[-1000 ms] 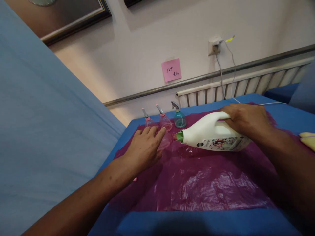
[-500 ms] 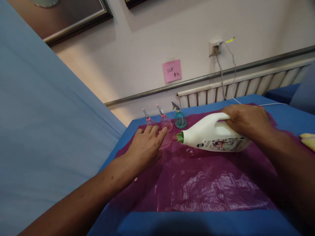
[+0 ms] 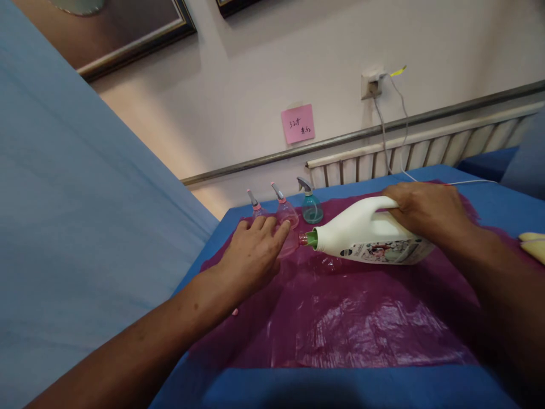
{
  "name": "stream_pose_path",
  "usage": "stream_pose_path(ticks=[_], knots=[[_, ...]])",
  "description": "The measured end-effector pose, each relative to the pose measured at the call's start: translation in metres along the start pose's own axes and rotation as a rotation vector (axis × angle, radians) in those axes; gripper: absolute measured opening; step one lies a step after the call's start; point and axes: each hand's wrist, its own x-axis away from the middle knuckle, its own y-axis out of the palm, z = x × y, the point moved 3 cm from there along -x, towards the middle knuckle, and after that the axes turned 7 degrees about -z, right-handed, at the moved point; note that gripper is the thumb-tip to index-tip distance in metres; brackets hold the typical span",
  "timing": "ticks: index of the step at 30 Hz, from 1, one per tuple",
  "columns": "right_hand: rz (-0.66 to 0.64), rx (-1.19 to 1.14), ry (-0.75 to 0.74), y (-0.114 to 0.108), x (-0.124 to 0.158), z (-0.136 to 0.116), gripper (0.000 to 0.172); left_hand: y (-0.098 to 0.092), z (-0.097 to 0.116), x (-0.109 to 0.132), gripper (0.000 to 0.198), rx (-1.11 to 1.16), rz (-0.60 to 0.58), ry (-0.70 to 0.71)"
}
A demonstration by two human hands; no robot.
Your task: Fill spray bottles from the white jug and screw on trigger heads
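Note:
My right hand (image 3: 426,210) is closed round the handle of a white detergent jug (image 3: 366,233), which lies tipped on its side in the air with its mouth to the left. The jug's green spout (image 3: 312,238) meets the red-pink neck of a clear pink spray bottle (image 3: 290,243) without its spray head. My left hand (image 3: 258,244) is wrapped round that bottle, holding it tilted toward the jug; its fingers hide much of the bottle. Whether liquid is flowing I cannot tell.
Behind my left hand stand two pink spray bottles (image 3: 287,215) with grey triggers and a teal spray bottle (image 3: 313,209). A shiny purple plastic sheet (image 3: 361,318) covers the blue table (image 3: 340,386). A small pink piece (image 3: 235,312) and a yellow cloth-like item (image 3: 533,245) lie nearby.
Almost nothing differs. Both hands, the jug and the bottle keep their places, with only a very slight shift of the view.

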Motion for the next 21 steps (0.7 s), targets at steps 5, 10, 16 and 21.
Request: stream_pose_path(ticks=[5, 10, 16, 21], knots=[[0.021, -0.006, -0.005, 0.0, 0.0007, -0.0006, 0.028, -0.0003, 0.0001, -0.0007, 0.077, -0.012, -0.007, 0.0], [0.019, 0.006, -0.005, 0.0011, 0.0003, 0.0, 0.028, -0.0007, 0.0002, -0.0015, 0.077, -0.02, 0.007, 0.007], [0.007, 0.005, -0.006, 0.0002, 0.0003, -0.0001, 0.029, -0.0014, -0.0005, -0.0021, 0.075, -0.052, 0.011, 0.019], [-0.006, -0.001, -0.008, 0.0, 0.0002, -0.0006, 0.027, -0.0011, -0.0015, -0.0037, 0.073, -0.058, 0.031, 0.035]])
